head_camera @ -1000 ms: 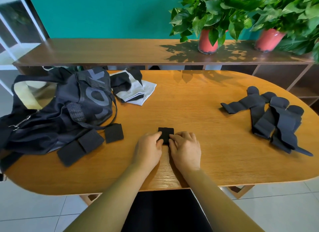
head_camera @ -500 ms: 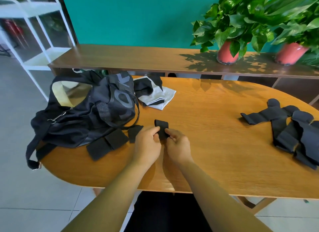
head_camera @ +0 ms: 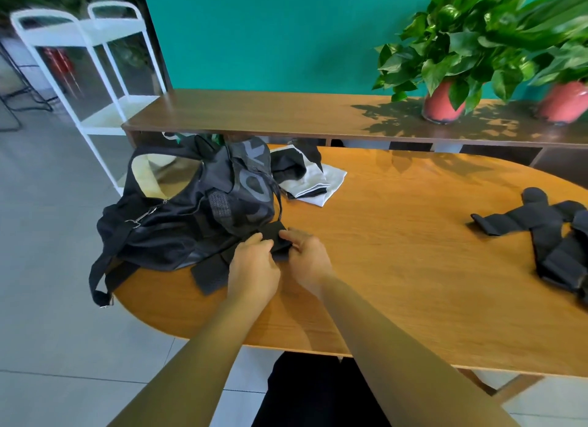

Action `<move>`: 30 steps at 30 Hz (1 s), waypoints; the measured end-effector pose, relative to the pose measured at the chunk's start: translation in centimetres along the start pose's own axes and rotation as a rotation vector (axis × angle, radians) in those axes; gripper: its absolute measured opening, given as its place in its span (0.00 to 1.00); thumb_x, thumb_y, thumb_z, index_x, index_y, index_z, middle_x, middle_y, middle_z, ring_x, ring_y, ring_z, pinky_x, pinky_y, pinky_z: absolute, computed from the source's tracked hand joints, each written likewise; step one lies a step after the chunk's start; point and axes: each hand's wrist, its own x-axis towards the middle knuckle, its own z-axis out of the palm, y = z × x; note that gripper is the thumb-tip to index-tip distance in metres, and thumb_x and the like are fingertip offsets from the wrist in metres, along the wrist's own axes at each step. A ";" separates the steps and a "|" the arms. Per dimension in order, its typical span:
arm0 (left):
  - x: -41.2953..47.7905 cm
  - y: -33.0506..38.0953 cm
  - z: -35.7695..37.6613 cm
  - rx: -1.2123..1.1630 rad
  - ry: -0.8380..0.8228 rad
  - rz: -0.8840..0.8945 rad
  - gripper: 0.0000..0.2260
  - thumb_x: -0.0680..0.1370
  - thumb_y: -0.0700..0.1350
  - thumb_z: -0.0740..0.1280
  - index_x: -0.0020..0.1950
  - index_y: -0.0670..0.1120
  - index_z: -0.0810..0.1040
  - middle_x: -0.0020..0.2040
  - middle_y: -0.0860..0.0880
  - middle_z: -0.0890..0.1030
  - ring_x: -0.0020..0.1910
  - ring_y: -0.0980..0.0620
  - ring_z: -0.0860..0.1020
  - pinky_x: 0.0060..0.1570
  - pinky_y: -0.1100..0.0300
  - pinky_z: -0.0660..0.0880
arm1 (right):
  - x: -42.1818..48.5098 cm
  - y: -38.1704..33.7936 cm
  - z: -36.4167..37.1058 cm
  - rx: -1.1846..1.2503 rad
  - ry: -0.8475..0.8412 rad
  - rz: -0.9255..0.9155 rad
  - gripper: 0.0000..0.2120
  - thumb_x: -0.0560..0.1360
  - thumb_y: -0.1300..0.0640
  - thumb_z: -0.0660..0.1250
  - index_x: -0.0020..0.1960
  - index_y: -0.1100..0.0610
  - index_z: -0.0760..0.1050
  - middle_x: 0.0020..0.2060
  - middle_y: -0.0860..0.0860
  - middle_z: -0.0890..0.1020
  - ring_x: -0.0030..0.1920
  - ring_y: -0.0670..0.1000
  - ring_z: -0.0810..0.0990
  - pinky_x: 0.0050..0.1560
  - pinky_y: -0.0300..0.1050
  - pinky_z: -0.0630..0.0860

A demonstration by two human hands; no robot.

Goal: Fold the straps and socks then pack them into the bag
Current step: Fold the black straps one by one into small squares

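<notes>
A small folded black strap [head_camera: 276, 238] is held between both hands just in front of the black bag [head_camera: 191, 216], which lies open on the left end of the wooden table [head_camera: 397, 267]. My left hand [head_camera: 253, 267] pinches its left edge. On the strap's right edge my right hand [head_camera: 307, 256] does the same. Other folded black straps [head_camera: 211, 272] lie beside the bag, partly hidden by my left hand. A heap of unfolded black straps [head_camera: 547, 232] lies at the right. Black and white socks [head_camera: 305, 178] lie behind the bag.
A long wooden shelf [head_camera: 286, 115] runs behind the table with two potted plants [head_camera: 445, 64] on it. A white metal rack [head_camera: 95, 73] stands on the tiled floor at the left. The bag's shoulder strap [head_camera: 98, 277] hangs over the table's left edge.
Both hands lifted the folded strap off the table's middle and carried it left to the bag's front. The view swung left.
</notes>
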 end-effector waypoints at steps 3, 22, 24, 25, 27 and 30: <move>0.3 0.3 0.3 0.089 0.066 0.048 0.17 0.79 0.37 0.60 0.67 0.43 0.75 0.73 0.46 0.68 0.71 0.46 0.63 0.64 0.53 0.65 | -0.1 0.0 -1.6 -0.032 0.015 -0.013 0.24 0.75 0.69 0.54 0.67 0.55 0.74 0.68 0.51 0.73 0.71 0.53 0.66 0.70 0.52 0.65; -1.8 14.5 9.7 0.187 -0.128 0.466 0.17 0.79 0.42 0.61 0.66 0.55 0.75 0.74 0.54 0.66 0.70 0.50 0.63 0.64 0.52 0.59 | -6.5 11.1 -23.1 -0.673 0.472 0.316 0.23 0.77 0.57 0.57 0.71 0.51 0.66 0.70 0.49 0.69 0.71 0.55 0.59 0.65 0.55 0.58; -2.0 16.3 11.1 0.174 -0.156 0.505 0.16 0.80 0.43 0.59 0.65 0.55 0.76 0.74 0.54 0.66 0.70 0.49 0.63 0.63 0.53 0.59 | -6.9 12.8 -25.7 -0.759 0.502 0.392 0.24 0.77 0.54 0.57 0.73 0.50 0.63 0.72 0.51 0.65 0.73 0.55 0.54 0.67 0.57 0.55; -2.0 17.1 11.7 0.173 -0.173 0.522 0.16 0.80 0.43 0.59 0.66 0.55 0.75 0.74 0.54 0.66 0.70 0.49 0.63 0.64 0.53 0.59 | -7.0 13.6 -26.8 -0.785 0.512 0.423 0.24 0.78 0.53 0.57 0.74 0.50 0.61 0.73 0.53 0.63 0.74 0.56 0.51 0.68 0.59 0.53; -1.8 18.2 12.7 0.183 -0.207 0.545 0.17 0.81 0.44 0.58 0.67 0.55 0.74 0.74 0.54 0.65 0.71 0.49 0.63 0.65 0.52 0.59 | -7.0 14.6 -28.5 -0.821 0.515 0.475 0.25 0.78 0.51 0.56 0.75 0.50 0.59 0.75 0.55 0.59 0.75 0.57 0.48 0.69 0.60 0.51; -1.2 19.1 13.8 0.198 -0.236 0.551 0.17 0.81 0.44 0.57 0.68 0.55 0.74 0.75 0.53 0.64 0.71 0.49 0.62 0.66 0.52 0.57 | -5.9 15.2 -29.9 -0.844 0.476 0.501 0.26 0.79 0.50 0.54 0.76 0.50 0.55 0.76 0.56 0.56 0.75 0.57 0.46 0.71 0.62 0.48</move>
